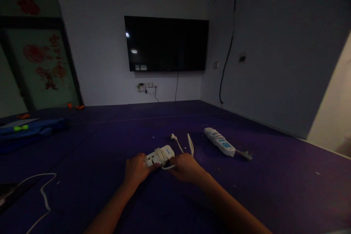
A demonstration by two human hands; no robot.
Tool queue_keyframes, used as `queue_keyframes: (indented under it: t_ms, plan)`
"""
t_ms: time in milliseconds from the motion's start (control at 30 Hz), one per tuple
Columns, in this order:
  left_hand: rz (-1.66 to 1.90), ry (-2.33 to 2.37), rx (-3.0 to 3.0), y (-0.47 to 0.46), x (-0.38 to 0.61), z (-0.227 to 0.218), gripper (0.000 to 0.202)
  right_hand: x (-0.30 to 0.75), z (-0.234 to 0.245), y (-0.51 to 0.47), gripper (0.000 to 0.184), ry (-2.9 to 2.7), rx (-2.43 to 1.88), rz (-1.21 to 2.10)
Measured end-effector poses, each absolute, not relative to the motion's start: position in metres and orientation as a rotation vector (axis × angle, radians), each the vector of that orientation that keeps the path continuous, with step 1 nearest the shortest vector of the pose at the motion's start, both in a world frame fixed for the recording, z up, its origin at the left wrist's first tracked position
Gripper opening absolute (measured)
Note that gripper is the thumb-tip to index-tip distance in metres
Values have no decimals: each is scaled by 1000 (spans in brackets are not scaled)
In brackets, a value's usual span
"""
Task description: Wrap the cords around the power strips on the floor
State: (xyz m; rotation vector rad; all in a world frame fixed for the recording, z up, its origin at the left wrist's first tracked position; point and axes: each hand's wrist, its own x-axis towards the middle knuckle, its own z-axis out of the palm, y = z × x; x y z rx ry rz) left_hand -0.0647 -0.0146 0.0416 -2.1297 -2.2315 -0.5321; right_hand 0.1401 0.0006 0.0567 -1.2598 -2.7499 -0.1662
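A white power strip (151, 159) is gripped at its left end by my left hand (136, 168), thumb along its near side. Part of its white cord (161, 155) is wound round the strip's right half. My right hand (184, 167) is closed on the cord at the strip's right end. Beyond that hand a loop of cord (190, 144) stands up, and the plug (173, 136) lies on the purple surface. Over to the right rests a second white power strip (225, 147) with blue socket panels, its cord wrapped around it and its plug (247, 155) sticking out.
The purple surface (131, 128) runs back to the wall, where a television (167, 44) hangs. A loose white cable (45, 197) curves at the near left. Blue cloth (38, 128) lies farther left. A black cable (228, 55) hangs down the right wall.
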Motion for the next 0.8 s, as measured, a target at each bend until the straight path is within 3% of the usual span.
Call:
queue_keyframes:
  t_ms: [267,500,800]
  plan:
    - [-611,-2075,-2177,-16,-65,42,61,142,55,9,20,-2791,-1021,-241]
    - [-700,-1849,-2293,-18,-65,40,55,143,51,9,27,-2704,-894,-402]
    - [-705,-1545,-2403,-25,-67,50,54,148,44,13,29,-2520,-600,-272]
